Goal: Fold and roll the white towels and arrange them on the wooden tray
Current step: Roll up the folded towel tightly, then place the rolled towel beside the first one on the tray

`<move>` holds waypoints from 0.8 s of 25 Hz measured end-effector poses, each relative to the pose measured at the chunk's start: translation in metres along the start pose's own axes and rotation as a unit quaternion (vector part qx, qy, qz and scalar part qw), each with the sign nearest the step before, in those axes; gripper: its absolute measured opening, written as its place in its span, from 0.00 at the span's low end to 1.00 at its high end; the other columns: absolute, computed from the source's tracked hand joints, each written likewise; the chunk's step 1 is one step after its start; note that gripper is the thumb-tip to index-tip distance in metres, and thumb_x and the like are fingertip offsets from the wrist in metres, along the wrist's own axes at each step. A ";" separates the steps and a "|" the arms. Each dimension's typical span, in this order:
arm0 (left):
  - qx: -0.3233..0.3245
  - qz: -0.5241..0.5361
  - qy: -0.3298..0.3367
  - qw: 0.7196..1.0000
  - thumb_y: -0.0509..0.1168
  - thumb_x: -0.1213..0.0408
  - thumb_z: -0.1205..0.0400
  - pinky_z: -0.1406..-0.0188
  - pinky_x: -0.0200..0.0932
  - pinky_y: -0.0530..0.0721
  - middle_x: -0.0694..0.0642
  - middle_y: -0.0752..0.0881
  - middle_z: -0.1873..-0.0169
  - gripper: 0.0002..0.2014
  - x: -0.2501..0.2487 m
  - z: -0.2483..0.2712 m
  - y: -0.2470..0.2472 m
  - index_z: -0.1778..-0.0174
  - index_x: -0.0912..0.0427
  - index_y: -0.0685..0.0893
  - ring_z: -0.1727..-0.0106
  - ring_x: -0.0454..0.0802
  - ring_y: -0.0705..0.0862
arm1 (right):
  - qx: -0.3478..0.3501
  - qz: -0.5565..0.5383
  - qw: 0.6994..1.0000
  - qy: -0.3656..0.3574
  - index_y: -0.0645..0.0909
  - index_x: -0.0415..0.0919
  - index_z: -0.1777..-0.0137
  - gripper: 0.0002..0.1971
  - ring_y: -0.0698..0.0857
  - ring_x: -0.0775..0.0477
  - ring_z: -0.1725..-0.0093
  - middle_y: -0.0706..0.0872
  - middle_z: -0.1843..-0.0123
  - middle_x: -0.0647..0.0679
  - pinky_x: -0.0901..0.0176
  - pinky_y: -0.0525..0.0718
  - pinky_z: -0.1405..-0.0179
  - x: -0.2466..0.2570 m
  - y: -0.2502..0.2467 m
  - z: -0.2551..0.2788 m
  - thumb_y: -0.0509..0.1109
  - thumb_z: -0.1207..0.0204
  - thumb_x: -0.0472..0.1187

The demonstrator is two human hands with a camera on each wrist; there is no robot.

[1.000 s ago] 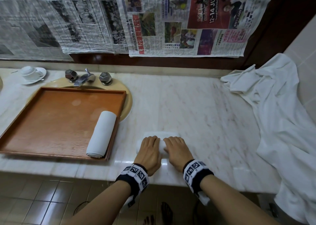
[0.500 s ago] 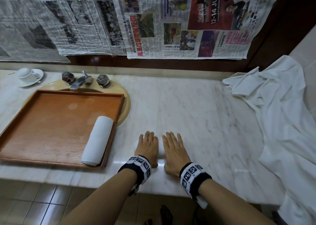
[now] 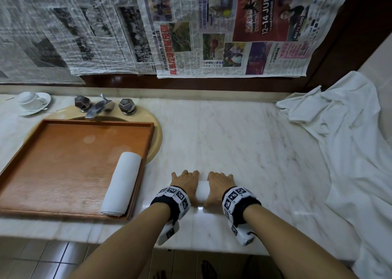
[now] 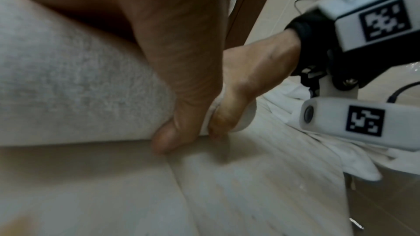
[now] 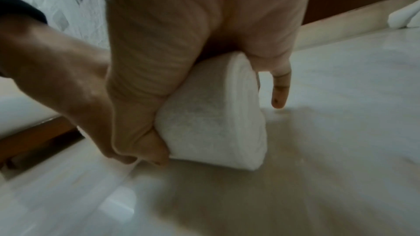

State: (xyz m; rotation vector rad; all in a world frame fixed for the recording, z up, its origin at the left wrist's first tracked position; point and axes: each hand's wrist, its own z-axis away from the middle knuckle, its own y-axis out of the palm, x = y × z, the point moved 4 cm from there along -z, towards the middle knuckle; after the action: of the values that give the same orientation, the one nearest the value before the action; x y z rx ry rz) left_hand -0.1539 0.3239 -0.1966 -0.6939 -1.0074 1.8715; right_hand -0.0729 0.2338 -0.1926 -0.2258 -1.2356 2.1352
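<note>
Head view, roll: the rolled towel (image 3: pixel 202 190) lies low in the frame, just right of centre, on the marble surface (image 3: pixel 244 143); its long axis runs left to right across the picture.
Head view, hands: the left hand (image 3: pixel 184 183) and the right hand (image 3: pixel 218 184) sit side by side on top of the roll, fingers curled over its far side; only a short white stretch shows between them.
Head view, goal: the wooden tray (image 3: pixel 42 213) fills the left of the frame, to the left of both hands, so the left hand is the nearer one. A finished roll (image 3: pixel 122 183) already lies along its right rim, long axis running toward the top of the frame, roughly crosswise to the held one; I judge a turn is needed to lay them parallel.
Head view, supply: loose white cloth (image 3: pixel 350 151) drapes down the right edge.
Left wrist view: the left thumb presses the near side of the roll, low centre, where it meets the surface; the right hand grips further right.
Right wrist view: the right hand wraps the roll's end at centre frame, thumb below, little finger sticking out free.
</note>
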 end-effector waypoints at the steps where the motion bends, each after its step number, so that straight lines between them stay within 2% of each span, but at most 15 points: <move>1: -0.009 -0.003 0.012 1.000 0.76 0.36 0.39 0.35 0.61 0.69 0.50 0.83 0.43 0.42 0.000 0.004 -0.003 0.33 0.51 0.69 0.37 0.53 0.77 | 0.002 0.004 1.000 -0.001 0.71 0.44 0.36 0.43 0.80 0.44 0.40 0.82 0.43 0.49 0.43 0.70 0.36 0.002 -0.002 0.002 0.82 0.48 0.64; 5: -0.056 -0.029 0.049 0.997 0.76 0.43 0.34 0.41 0.50 0.74 0.51 0.79 0.45 0.29 0.013 0.028 -0.026 0.40 0.51 0.78 0.42 0.52 0.80 | -0.013 0.026 0.999 -0.013 0.78 0.45 0.42 0.33 0.77 0.45 0.41 0.79 0.45 0.49 0.43 0.71 0.41 0.021 -0.023 0.018 0.80 0.43 0.62; 8: -0.104 0.001 0.061 0.993 0.78 0.47 0.36 0.50 0.47 0.80 0.50 0.74 0.34 0.33 0.046 0.057 -0.059 0.37 0.55 0.79 0.42 0.52 0.81 | -0.078 0.025 0.996 -0.030 0.78 0.47 0.39 0.34 0.73 0.45 0.40 0.73 0.42 0.50 0.42 0.73 0.42 0.059 -0.056 0.031 0.80 0.44 0.62; 9: -0.117 0.003 0.058 0.991 0.78 0.46 0.36 0.51 0.48 0.81 0.50 0.76 0.33 0.33 0.062 0.069 -0.071 0.38 0.55 0.78 0.43 0.52 0.83 | -0.104 0.021 0.994 -0.040 0.77 0.47 0.38 0.35 0.73 0.45 0.40 0.72 0.40 0.50 0.42 0.74 0.42 0.077 -0.067 0.035 0.80 0.45 0.62; 11: -0.144 0.015 0.041 0.989 0.77 0.40 0.36 0.55 0.47 0.79 0.50 0.84 0.43 0.33 0.099 0.092 -0.089 0.41 0.53 0.77 0.48 0.52 0.84 | -0.157 0.010 0.985 -0.068 0.76 0.49 0.35 0.38 0.73 0.44 0.38 0.71 0.36 0.52 0.44 0.75 0.41 0.114 -0.086 0.038 0.80 0.46 0.62; 12: -0.154 0.033 0.034 0.987 0.77 0.37 0.37 0.55 0.47 0.78 0.49 0.85 0.48 0.35 0.117 0.101 -0.093 0.41 0.52 0.76 0.49 0.53 0.84 | -0.183 -0.013 0.980 -0.082 0.75 0.50 0.34 0.40 0.73 0.44 0.38 0.70 0.35 0.52 0.45 0.76 0.42 0.130 -0.091 0.039 0.81 0.47 0.61; 14: -0.176 0.084 0.026 0.980 0.74 0.31 0.39 0.53 0.48 0.79 0.49 0.84 0.48 0.39 0.164 0.119 -0.092 0.39 0.51 0.75 0.49 0.52 0.82 | -0.231 -0.102 0.961 -0.109 0.71 0.52 0.30 0.42 0.73 0.44 0.37 0.66 0.31 0.52 0.46 0.78 0.41 0.169 -0.092 0.035 0.82 0.45 0.56; 16: -0.189 0.188 -0.007 0.964 0.72 0.28 0.40 0.51 0.49 0.83 0.50 0.83 0.46 0.43 0.210 0.129 -0.073 0.34 0.49 0.72 0.48 0.51 0.82 | -0.246 -0.230 0.933 -0.125 0.63 0.54 0.23 0.44 0.72 0.44 0.33 0.63 0.26 0.50 0.45 0.78 0.35 0.200 -0.076 0.027 0.80 0.39 0.50; 17: -0.195 0.254 -0.037 0.947 0.72 0.28 0.40 0.52 0.50 0.84 0.50 0.83 0.46 0.43 0.229 0.132 -0.061 0.33 0.49 0.72 0.49 0.52 0.83 | -0.239 -0.287 0.920 -0.117 0.59 0.55 0.20 0.45 0.71 0.45 0.31 0.62 0.25 0.50 0.47 0.76 0.31 0.210 -0.062 0.020 0.79 0.36 0.49; 20: -0.188 0.380 -0.171 0.889 0.72 0.34 0.31 0.57 0.47 0.83 0.55 0.84 0.50 0.38 0.274 0.130 -0.025 0.35 0.59 0.76 0.52 0.55 0.84 | -0.183 -0.358 0.914 -0.048 0.60 0.50 0.20 0.38 0.69 0.42 0.26 0.65 0.25 0.45 0.46 0.72 0.27 0.232 -0.013 -0.005 0.71 0.29 0.51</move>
State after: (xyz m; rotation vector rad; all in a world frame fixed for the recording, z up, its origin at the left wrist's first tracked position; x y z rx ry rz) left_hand -0.3699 0.5258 -0.1258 -1.1307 -1.4951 2.5668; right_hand -0.2444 0.3844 -0.1462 0.1638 -1.4830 1.2925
